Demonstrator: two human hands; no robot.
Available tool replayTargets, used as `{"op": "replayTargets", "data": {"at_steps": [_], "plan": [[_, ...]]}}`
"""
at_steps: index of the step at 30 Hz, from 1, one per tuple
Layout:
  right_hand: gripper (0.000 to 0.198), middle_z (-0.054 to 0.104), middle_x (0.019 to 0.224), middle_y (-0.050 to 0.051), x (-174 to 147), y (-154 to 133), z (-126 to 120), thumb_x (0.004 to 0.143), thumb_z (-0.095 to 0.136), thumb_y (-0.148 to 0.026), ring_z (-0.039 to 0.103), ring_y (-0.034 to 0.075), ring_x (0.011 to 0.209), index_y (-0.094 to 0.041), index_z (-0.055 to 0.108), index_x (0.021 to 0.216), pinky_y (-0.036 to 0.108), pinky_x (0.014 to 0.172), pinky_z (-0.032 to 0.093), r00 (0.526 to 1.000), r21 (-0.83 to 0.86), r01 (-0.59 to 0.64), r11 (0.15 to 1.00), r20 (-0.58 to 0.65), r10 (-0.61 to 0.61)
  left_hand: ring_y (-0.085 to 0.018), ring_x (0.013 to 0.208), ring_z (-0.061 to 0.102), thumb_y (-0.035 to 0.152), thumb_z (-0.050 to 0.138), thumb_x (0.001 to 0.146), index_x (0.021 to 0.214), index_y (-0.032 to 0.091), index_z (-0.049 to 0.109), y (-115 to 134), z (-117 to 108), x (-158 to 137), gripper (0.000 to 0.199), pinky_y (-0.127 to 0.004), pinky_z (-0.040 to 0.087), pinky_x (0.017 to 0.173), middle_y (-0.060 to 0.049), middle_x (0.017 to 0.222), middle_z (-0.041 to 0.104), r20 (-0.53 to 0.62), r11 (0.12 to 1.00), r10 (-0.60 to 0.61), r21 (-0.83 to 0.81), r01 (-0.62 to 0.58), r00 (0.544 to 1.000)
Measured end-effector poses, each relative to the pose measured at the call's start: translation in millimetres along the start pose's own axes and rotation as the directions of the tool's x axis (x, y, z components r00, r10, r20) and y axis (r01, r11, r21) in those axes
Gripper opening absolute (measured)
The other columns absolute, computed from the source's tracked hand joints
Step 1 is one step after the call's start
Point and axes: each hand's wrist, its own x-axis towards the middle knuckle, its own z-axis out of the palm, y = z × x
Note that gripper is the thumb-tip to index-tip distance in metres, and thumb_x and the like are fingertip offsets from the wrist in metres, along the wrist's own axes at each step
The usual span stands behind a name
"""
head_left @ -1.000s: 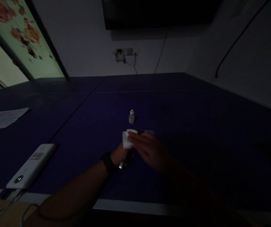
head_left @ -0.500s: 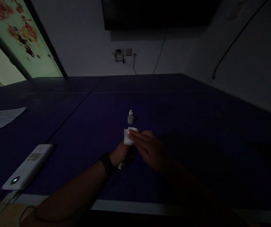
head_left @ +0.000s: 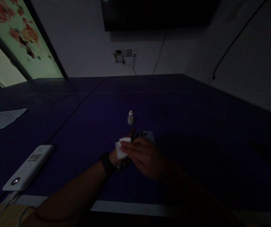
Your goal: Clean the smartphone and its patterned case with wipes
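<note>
My right hand is closed on a folded white tissue, its fingers pressing the tissue down over my left hand. My left hand, with a dark watch at the wrist, is mostly covered by the tissue and the other hand. It grips a slim brown item, whose dark end sticks out beyond the tissue and whose shiny end shows near the wrist; its kind is too dim to tell. A phone lies back up, partly behind my right hand. Just beyond stands a small dropper bottle with a white cap.
On the left of the dark blue table lies a white power bank with a lit display and a cable. Printed papers lie farther left. Wall sockets and a dark screen are at the back.
The tissue and my right hand have moved left and nearer to me, toward my left wrist. The slim item's far end and more of the phone now show.
</note>
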Motion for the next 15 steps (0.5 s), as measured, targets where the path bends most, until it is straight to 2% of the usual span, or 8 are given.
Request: {"op": "replayTargets", "data": {"at_steps": [1, 2, 4, 5, 6, 8, 11, 15], "plan": [[0.034, 0.073, 0.134, 0.010, 1.1, -5.5, 0.9, 0.101, 0.050, -0.010, 0.067, 0.021, 0.102, -0.013, 0.067, 0.131, 0.038, 0.086, 0.060, 0.996, 0.032, 0.076, 0.997, 0.037, -0.078, -0.028, 0.103, 0.073, 0.056, 0.050, 0.101, 0.098, 0.023, 0.065, -1.4, 7.1, -10.8, 0.037, -0.040, 0.060, 0.072, -0.011, 0.119, 0.075, -0.060, 0.999, -0.031, 0.021, 0.032, 0.998], [0.033, 0.074, 0.132, 0.010, 2.1, -10.3, 2.2, 0.101, 0.050, -0.010, 0.067, 0.021, 0.103, -0.010, 0.068, 0.128, 0.037, 0.087, 0.059, 0.989, 0.055, 0.130, 0.990, 0.063, -0.134, -0.030, 0.101, 0.074, 0.061, 0.049, 0.099, 0.094, 0.023, 0.064, -2.6, 16.0, -20.7, 0.041, -0.039, 0.060, 0.067, -0.012, 0.118, 0.076, -0.251, 0.993, -0.078, 0.065, 0.098, 0.965], [0.031, 0.076, 0.128, 0.010, 3.1, -16.0, 5.0, 0.101, 0.048, -0.010, 0.067, 0.021, 0.099, -0.008, 0.070, 0.124, 0.037, 0.086, 0.059, 0.981, 0.072, 0.173, 0.982, 0.075, -0.178, -0.034, 0.104, 0.075, 0.069, 0.049, 0.095, 0.097, 0.024, 0.064, -3.1, 36.4, -33.4, 0.048, -0.040, 0.061, 0.065, -0.014, 0.122, 0.076, -0.628, 0.971, -0.091, 0.118, 0.210, 0.773], [0.031, 0.076, 0.128, 0.009, 3.1, -16.6, 6.3, 0.101, 0.049, -0.011, 0.067, 0.021, 0.098, -0.009, 0.071, 0.124, 0.037, 0.086, 0.059, 0.983, 0.066, 0.164, 0.984, 0.069, -0.169, -0.035, 0.107, 0.074, 0.070, 0.049, 0.094, 0.098, 0.023, 0.065, -2.1, 46.1, -34.9, 0.050, -0.040, 0.062, 0.066, -0.016, 0.124, 0.075, -0.741, 0.965, -0.048, 0.139, 0.222, 0.670], [0.032, 0.076, 0.128, 0.009, 3.0, -15.9, 7.4, 0.102, 0.049, -0.011, 0.067, 0.021, 0.097, -0.010, 0.071, 0.125, 0.038, 0.085, 0.059, 0.989, 0.048, 0.135, 0.990, 0.057, -0.138, -0.036, 0.110, 0.073, 0.068, 0.048, 0.094, 0.097, 0.023, 0.066, -0.3, 54.3, -33.3, 0.049, -0.041, 0.062, 0.068, -0.017, 0.125, 0.075, -0.789, 0.965, 0.019, 0.175, 0.196, 0.614], [0.033, 0.074, 0.132, 0.009, 2.3, -12.6, 8.6, 0.102, 0.049, -0.010, 0.066, 0.021, 0.098, -0.014, 0.070, 0.128, 0.039, 0.087, 0.059, 1.000, -0.015, 0.011, 1.000, 0.006, -0.011, -0.036, 0.117, 0.071, 0.061, 0.044, 0.098, 0.099, 0.022, 0.067, 3.6, 63.7, -24.0, 0.045, -0.045, 0.063, 0.076, -0.017, 0.127, 0.074, -0.733, 0.957, 0.157, 0.279, 0.082, 0.662], [0.035, 0.072, 0.136, 0.010, 1.5, -9.7, 7.9, 0.103, 0.048, -0.009, 0.065, 0.021, 0.100, -0.013, 0.068, 0.131, 0.038, 0.088, 0.059, 0.994, -0.042, -0.105, 0.994, -0.048, 0.103, -0.034, 0.121, 0.069, 0.056, 0.039, 0.101, 0.101, 0.022, 0.067, 3.8, 61.7, -8.7, 0.044, -0.046, 0.062, 0.081, -0.016, 0.129, 0.073, -0.678, 0.946, 0.198, 0.322, 0.044, 0.708], [0.032, 0.072, 0.136, 0.008, 0.5, -14.0, 4.3, 0.102, 0.058, -0.019, 0.063, 0.022, 0.101, -0.011, 0.067, 0.131, 0.037, 0.089, 0.057, 0.993, 0.054, 0.093, 0.994, 0.069, -0.097, -0.032, 0.107, 0.074, 0.058, 0.046, 0.099, 0.095, 0.023, 0.065, -8.1, 44.0, -2.0, 0.040, -0.043, 0.061, 0.074, -0.011, 0.110, 0.080, -0.580, 0.917, 0.228, 0.398, 0.027, 0.782]]}}
